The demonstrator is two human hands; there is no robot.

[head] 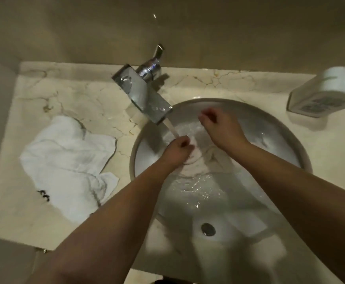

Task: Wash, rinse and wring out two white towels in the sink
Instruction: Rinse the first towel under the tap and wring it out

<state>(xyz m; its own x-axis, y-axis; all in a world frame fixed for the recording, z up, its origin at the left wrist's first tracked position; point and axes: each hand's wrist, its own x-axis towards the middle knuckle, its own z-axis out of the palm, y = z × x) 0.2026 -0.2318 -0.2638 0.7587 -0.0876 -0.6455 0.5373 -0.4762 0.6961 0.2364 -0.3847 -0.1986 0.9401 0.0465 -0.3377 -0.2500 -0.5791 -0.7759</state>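
I see one white towel (200,158) lying bunched and soaked in the sink (286,136), just under the running stream (171,129), which I judge is why it sits there: the water falls straight onto the cloth for washing or rinsing. My left hand (178,148) curls its fingers round a fold of that towel at about 9 o'clock of the bundle, right where the stream lands. My right hand (216,124) is at about 1 o'clock of the bundle, fingers bent downward; it seems to pinch or lift an edge of the cloth, but I cannot tell whether it truly grips anything. With the hands set apart on the cloth, I judge they are rubbing or spreading it under the flow.

The sink holds shallow rippling water round the towel, and the drain (208,229) shows at 6 o'clock of the bowl. The tap (145,95) reaches in from 11 o'clock, spout over the bowl.

The second towel (69,167) lies crumpled on the worktop (44,89) at 9 o'clock of the sink, well apart from the water, likely waiting its turn; it carries a small dark mark near its lower edge. A white dispenser bottle (323,93) stands at 2 o'clock, within reach for soap.
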